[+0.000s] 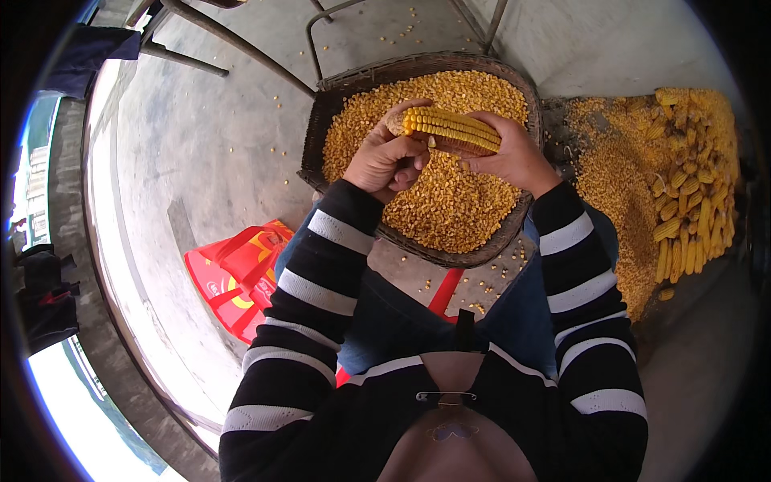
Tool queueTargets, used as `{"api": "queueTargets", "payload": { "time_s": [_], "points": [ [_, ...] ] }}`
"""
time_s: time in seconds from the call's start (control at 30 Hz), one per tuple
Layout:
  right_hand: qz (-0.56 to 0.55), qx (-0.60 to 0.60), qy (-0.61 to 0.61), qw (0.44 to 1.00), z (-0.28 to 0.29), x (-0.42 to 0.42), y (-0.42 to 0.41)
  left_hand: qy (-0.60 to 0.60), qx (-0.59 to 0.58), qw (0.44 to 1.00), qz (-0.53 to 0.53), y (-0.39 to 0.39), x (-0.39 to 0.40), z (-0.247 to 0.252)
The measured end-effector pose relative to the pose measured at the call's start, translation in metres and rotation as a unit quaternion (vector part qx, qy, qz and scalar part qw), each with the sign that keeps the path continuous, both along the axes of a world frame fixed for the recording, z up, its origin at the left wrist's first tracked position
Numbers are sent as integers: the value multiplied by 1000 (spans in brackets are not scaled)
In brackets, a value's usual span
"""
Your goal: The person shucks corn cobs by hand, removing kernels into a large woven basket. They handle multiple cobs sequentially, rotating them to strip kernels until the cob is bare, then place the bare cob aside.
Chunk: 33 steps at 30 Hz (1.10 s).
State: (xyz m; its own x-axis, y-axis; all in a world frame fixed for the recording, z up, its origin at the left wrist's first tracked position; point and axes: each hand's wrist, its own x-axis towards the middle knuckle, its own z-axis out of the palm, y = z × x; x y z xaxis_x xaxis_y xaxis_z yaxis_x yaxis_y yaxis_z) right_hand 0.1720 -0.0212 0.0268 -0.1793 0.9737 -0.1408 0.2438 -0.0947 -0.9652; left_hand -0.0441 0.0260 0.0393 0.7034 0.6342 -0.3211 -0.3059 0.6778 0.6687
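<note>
A partly shelled corn cob lies nearly level between my two hands, above a woven basket. Its top side still bears rows of yellow kernels, while a strip along the lower side looks bare. My left hand grips the pale end, with the fingers curled beneath it. At the other end, my right hand holds the cob between thumb and fingers. A single kernel shows by my left fingertips. Loose corn kernels fill much of the basket below.
Whole corn cobs and a heap of kernels lie on the floor at right. A red bag sits by my left leg. Metal tube legs stand beyond the basket. Stray kernels dot the concrete floor.
</note>
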Motion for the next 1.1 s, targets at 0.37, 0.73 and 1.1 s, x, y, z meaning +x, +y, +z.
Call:
{"api": "queueTargets", "payload": {
  "time_s": [0.37, 0.73, 1.1],
  "points": [
    [-12, 14, 28, 999, -9, -3, -1, -35, 1, 999, 14, -1, 1, 0],
    [-17, 22, 27, 999, -11, -12, -1, 82, 33, 996, -8, -8, 8, -10],
    [-24, 53, 19, 998, -11, -9, -1, -27, -72, 994, -72, -2, -2, 3]
  ]
}}
